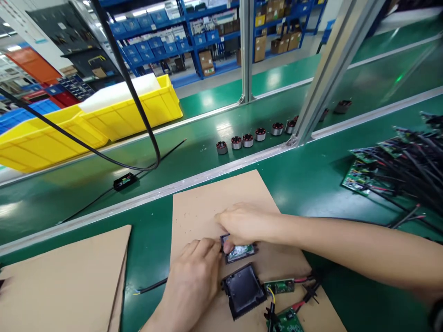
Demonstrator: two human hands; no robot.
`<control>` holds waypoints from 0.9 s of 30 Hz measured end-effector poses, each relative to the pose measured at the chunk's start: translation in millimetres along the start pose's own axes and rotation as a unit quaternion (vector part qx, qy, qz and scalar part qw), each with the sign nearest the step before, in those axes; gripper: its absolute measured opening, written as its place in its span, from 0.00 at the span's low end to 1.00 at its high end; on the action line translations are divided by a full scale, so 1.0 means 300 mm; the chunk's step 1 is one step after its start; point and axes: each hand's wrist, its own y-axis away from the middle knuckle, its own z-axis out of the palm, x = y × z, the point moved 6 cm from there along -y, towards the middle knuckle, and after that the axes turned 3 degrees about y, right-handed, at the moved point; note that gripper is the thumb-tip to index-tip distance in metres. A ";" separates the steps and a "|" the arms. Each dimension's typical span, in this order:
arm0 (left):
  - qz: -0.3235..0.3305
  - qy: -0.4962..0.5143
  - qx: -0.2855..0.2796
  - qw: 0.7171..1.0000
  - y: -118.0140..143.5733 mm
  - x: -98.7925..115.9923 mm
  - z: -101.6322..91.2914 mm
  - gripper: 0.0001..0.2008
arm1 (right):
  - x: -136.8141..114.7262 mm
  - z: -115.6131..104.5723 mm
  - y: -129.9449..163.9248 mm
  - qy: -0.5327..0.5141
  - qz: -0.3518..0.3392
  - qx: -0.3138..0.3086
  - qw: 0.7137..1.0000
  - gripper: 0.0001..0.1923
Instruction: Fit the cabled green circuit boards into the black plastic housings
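Where hands meet, fingers (pixel 226 246) pinching circuit board (pixel 240 252)

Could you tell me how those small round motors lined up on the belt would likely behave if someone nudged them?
The motors are short cylinders standing on their flat ends on the belt, so a nudge would probably slide rather than tip them. Knocked onto their sides, they would likely roll. Their copper-coloured windings and metal rims suggest they are heavy for their size.
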 end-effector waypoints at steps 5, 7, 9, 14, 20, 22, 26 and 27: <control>0.080 0.136 -0.026 0.987 -0.051 0.055 -0.058 0.14 | 0.037 -0.027 0.135 -0.015 -0.052 0.082 0.995 0.21; 0.118 0.162 -0.088 0.976 -0.064 0.072 -0.040 0.18 | 0.045 -0.024 0.183 -0.012 -0.058 0.108 0.992 0.23; 0.142 0.165 -0.144 0.965 -0.072 0.071 -0.013 0.21 | 0.047 -0.008 0.206 -0.007 -0.054 0.104 0.993 0.23; 0.190 0.127 -0.176 0.957 -0.079 0.034 0.025 0.22 | 0.035 0.008 0.198 -0.015 -0.068 0.091 0.993 0.23; 0.228 0.151 -0.155 0.949 -0.084 0.021 0.016 0.17 | 0.026 -0.009 0.165 -0.022 -0.084 0.059 0.994 0.22; 0.226 0.165 -0.146 0.949 -0.085 0.022 0.014 0.16 | 0.028 -0.009 0.163 -0.030 -0.082 0.054 0.995 0.22; 0.201 0.178 -0.127 0.955 -0.077 0.023 0.016 0.17 | 0.056 -0.007 0.215 -0.085 -0.068 0.082 0.991 0.25; 0.195 0.178 -0.121 0.957 -0.074 0.023 0.018 0.17 | 0.070 -0.007 0.239 -0.103 -0.057 0.091 0.989 0.27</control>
